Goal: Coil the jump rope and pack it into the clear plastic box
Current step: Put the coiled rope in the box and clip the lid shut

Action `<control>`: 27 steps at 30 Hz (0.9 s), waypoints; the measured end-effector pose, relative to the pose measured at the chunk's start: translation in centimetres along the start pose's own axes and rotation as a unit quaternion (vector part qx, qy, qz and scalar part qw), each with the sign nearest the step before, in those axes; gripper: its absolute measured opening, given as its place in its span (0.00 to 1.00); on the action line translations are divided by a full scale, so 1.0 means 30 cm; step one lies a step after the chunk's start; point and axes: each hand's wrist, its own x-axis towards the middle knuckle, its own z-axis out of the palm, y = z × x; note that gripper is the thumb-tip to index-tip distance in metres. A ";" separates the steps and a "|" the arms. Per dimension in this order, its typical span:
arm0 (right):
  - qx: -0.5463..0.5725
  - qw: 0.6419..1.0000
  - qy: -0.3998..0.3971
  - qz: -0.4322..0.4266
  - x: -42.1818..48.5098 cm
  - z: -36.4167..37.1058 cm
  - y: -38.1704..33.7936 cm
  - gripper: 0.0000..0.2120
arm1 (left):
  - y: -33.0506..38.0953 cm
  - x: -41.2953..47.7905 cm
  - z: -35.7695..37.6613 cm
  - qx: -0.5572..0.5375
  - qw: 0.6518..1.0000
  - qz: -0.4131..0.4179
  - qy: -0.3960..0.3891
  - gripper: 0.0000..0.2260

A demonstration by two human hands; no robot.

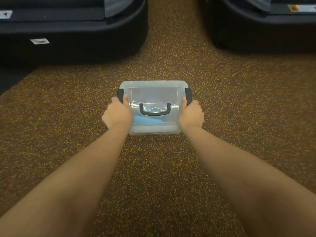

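Both hands grip the clear plastic box [153, 93] from its short sides. Left hand [118, 113] is closed around the left edge, thumb laid on the lid beside the black side latch [120, 95]. Right hand [190, 115] is closed likewise on the right edge, thumb on the lid next to the other black latch [188, 95]. Bare forearms extend from the lower corners toward the box. Lid is on; a black carry handle [155, 110] lies flat in its recess at centre. Through the lid, something blue [145, 119] shows inside; whether it is the jump rope cannot be confirmed. Box sits on speckled brown-and-yellow flooring [153, 168]. Beyond it, two dark equipment bases [71, 41] stand left and right, each bearing a white label [39, 41], well apart from the box.
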 end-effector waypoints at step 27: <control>-0.059 0.998 -0.012 -0.016 0.011 0.000 -0.014 0.23 | -0.010 0.010 -0.018 -0.036 0.996 -0.008 -0.085 0.23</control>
